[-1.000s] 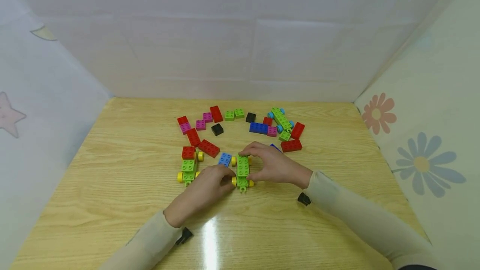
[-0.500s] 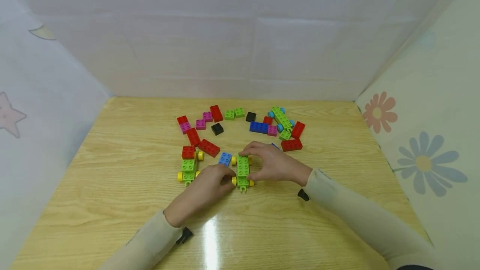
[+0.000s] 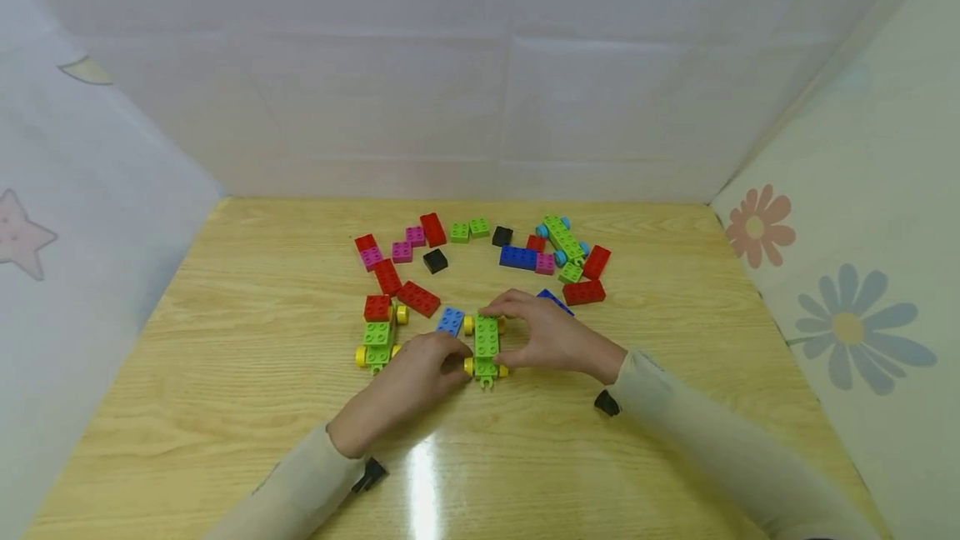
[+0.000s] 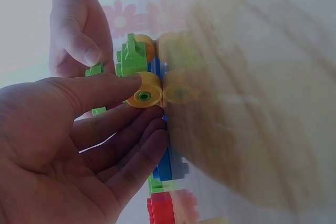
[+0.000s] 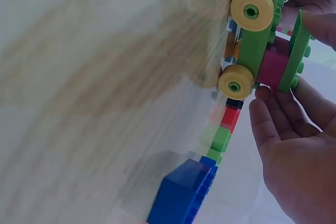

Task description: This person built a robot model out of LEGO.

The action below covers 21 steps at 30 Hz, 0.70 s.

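Note:
A green toy car base [image 3: 487, 369] with yellow wheels stands on the table between my hands. The right wrist view shows a magenta brick [image 5: 274, 62] on it, with a green studded plate [image 5: 296, 51] on top that juts past the brick. My right hand [image 3: 553, 336] holds this plate by its ends between thumb and fingers. With thumb above and fingers below, my left hand [image 4: 100, 124] pinches the near left yellow wheel [image 4: 145, 92]. Left of that hand stands a second yellow-wheeled car [image 3: 377, 334], bearing green and red bricks.
A light blue brick [image 3: 451, 321] lies just beyond my left hand, and a dark blue brick [image 3: 555, 302] behind my right. Loose red, magenta, green and black bricks form an arc farther back. A green car base with blue wheels [image 3: 562, 238] stands at the back right.
Both hands stay in place on the toy car. A little more of the dark blue brick shows behind my right hand.

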Tool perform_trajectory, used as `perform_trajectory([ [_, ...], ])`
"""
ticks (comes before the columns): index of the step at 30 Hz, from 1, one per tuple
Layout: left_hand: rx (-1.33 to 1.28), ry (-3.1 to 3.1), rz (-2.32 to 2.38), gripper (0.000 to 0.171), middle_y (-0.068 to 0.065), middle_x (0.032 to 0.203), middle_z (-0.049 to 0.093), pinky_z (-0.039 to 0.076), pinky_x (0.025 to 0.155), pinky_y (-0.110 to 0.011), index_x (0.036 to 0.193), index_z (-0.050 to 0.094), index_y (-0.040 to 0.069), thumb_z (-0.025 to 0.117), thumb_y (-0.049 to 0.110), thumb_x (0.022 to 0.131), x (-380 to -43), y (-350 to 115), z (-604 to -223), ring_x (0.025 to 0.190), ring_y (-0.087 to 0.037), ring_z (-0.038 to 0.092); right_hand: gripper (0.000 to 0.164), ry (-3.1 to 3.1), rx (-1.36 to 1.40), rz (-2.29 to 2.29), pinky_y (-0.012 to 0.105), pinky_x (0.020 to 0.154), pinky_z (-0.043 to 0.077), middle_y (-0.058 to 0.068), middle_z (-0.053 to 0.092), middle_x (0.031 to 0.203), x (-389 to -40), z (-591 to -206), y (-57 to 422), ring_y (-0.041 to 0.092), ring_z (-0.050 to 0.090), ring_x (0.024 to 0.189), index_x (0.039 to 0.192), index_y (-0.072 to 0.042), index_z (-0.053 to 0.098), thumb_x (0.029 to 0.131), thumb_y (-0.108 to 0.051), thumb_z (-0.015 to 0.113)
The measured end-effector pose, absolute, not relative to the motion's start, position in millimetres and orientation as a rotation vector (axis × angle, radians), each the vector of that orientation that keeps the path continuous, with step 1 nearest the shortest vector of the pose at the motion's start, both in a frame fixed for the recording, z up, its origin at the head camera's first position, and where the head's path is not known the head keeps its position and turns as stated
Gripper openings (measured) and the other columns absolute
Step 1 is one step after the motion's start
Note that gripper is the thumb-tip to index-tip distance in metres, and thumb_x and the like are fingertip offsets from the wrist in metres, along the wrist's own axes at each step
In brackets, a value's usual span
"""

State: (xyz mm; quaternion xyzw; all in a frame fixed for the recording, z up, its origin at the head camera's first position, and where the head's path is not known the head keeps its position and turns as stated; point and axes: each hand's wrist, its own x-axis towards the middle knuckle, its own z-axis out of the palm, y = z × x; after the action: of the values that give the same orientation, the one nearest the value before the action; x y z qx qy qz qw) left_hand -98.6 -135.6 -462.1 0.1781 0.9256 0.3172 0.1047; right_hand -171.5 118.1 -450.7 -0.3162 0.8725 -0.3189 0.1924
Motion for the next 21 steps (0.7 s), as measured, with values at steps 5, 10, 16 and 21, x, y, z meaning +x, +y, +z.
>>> perform_trajectory([
  [5,0.53,2.732,0.926,0.021,-0.007,0.119,0.082,0.062,0.106,-0.05,0.122,0.083,0.007,0.082,0.014,0.102,-97.8,-135.2,-462.0,0.114,-0.026,0.076,0.068,2.441,-0.88,-0.951,0.054,0.12,0.055,-0.007,0.065,0.152,-169.2,-453.6,119.8,0.019,0.066,0.134,0.156,-0.028,0.066,0.093,-0.033,0.092],
  [10,0.533,2.732,0.934,0.021,-0.007,0.119,0.082,0.062,0.107,-0.051,0.122,0.083,0.008,0.081,0.013,0.102,-96.8,-136.0,-460.8,0.116,-0.026,0.076,0.069,2.437,-0.876,-0.966,0.053,0.121,0.055,-0.006,0.066,0.154,-169.6,-455.1,120.6,0.021,0.066,0.139,0.156,-0.025,0.065,0.093,-0.032,0.093],
  [16,0.553,2.735,0.944,0.019,-0.007,0.12,0.083,0.062,0.108,-0.051,0.121,0.084,0.008,0.079,0.012,0.102,-97.1,-136.4,-461.0,0.117,-0.027,0.077,0.07,2.426,-0.868,-0.958,0.054,0.124,0.053,-0.005,0.065,0.155,-170.9,-453.7,121.1,0.021,0.064,0.143,0.157,-0.026,0.064,0.094,-0.035,0.093],
  [21,0.543,2.731,0.945,0.02,-0.007,0.121,0.082,0.061,0.109,-0.052,0.121,0.083,0.007,0.08,0.011,0.102,-97.6,-136.7,-460.9,0.119,-0.028,0.076,0.07,2.413,-0.863,-0.968,0.053,0.124,0.053,-0.005,0.064,0.156,-171.1,-452.7,121.9,0.021,0.064,0.143,0.157,-0.025,0.064,0.094,-0.036,0.093],
])
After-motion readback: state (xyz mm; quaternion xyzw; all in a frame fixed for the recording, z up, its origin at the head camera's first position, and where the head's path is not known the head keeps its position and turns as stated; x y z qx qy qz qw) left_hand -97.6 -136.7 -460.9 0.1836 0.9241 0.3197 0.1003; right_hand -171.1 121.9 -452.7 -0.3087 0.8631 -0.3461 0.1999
